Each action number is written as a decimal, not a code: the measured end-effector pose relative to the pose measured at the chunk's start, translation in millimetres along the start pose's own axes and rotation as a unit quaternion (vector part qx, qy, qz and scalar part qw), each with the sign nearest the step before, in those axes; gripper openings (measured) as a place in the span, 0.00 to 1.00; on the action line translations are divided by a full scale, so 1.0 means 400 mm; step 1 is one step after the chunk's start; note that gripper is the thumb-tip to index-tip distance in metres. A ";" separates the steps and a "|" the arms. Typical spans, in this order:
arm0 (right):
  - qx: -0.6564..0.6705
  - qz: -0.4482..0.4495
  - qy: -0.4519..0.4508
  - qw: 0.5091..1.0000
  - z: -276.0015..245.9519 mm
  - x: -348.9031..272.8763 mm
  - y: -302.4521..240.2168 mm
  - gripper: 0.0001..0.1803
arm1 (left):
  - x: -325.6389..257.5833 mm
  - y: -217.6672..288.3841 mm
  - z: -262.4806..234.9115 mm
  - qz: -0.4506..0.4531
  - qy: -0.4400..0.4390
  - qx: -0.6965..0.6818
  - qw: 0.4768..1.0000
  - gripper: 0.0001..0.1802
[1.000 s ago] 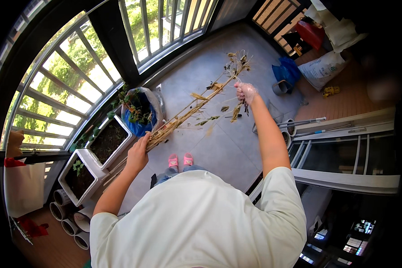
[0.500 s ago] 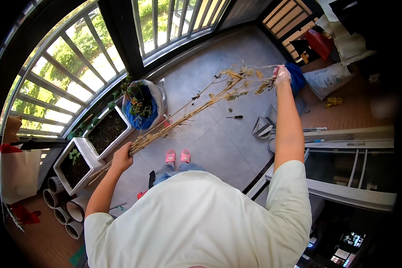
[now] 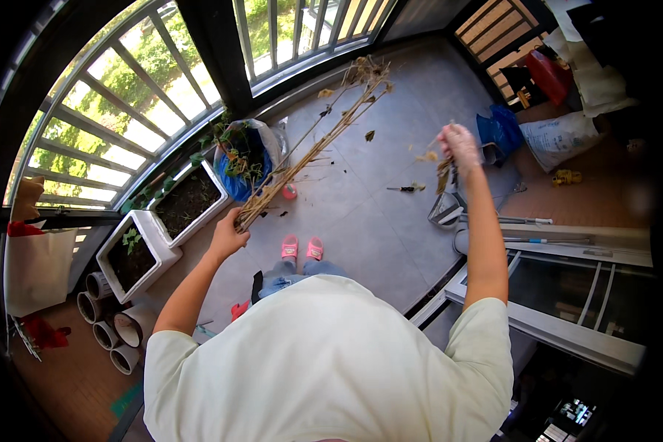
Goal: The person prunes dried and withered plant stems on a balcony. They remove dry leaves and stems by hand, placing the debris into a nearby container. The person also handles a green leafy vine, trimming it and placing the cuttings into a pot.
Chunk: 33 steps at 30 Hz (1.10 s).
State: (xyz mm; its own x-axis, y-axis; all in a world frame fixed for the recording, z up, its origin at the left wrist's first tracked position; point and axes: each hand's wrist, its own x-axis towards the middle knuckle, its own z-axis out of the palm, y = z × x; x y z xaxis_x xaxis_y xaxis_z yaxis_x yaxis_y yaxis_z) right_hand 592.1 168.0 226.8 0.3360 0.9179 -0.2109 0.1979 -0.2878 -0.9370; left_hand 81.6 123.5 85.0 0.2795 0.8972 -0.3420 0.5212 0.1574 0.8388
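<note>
A bundle of long dry stalks (image 3: 324, 144) slants up and away from my left hand (image 3: 230, 232), which is wrapped round its lower end. Brown, withered leaves still cling to the bundle's far tip. My right hand (image 3: 460, 151), in a thin clear glove, is closed on a small clump of dry leaves (image 3: 443, 177) that hangs below the fingers. This clump is apart from the stalks. A loose dark leaf (image 3: 370, 136) shows between the two hands, over the floor.
White planters (image 3: 171, 247) with soil and a bag-lined container (image 3: 271, 144) of plants stand along the railing at left. A screwdriver (image 3: 405, 188) and dustpan (image 3: 445, 210) lie on the tiles. A blue bag (image 3: 502, 129) and white sack (image 3: 560, 138) sit at right.
My right hand has come away from the stalks' tip with a clump of leaves. The bundle's far end has swung left and away, and bits have dropped to the floor.
</note>
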 end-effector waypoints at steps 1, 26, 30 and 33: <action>-0.024 0.037 -0.023 0.999 0.060 -0.023 0.027 0.09 | 0.019 0.036 0.020 0.008 -0.017 -0.013 1.000 0.29; 0.231 0.118 -0.165 0.952 0.420 -0.200 0.106 0.15 | 0.102 0.295 0.131 -0.056 -0.254 -0.400 0.879 0.21; 0.079 0.113 -0.097 0.986 0.425 -0.226 0.100 0.23 | 0.075 0.318 0.116 -0.040 -0.245 -0.434 0.866 0.26; -0.164 0.021 0.073 0.984 0.456 -0.253 0.086 0.23 | 0.058 0.336 0.109 -0.029 -0.226 -0.466 0.855 0.28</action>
State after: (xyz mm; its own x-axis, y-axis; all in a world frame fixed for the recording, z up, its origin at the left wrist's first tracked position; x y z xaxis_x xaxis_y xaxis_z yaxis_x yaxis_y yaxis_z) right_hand 397.0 115.1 165.2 0.4739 0.8611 -0.1841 0.4587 -0.4198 -0.7832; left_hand 193.4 147.3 171.3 0.6677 0.6587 -0.3468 -0.2648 0.6455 0.7164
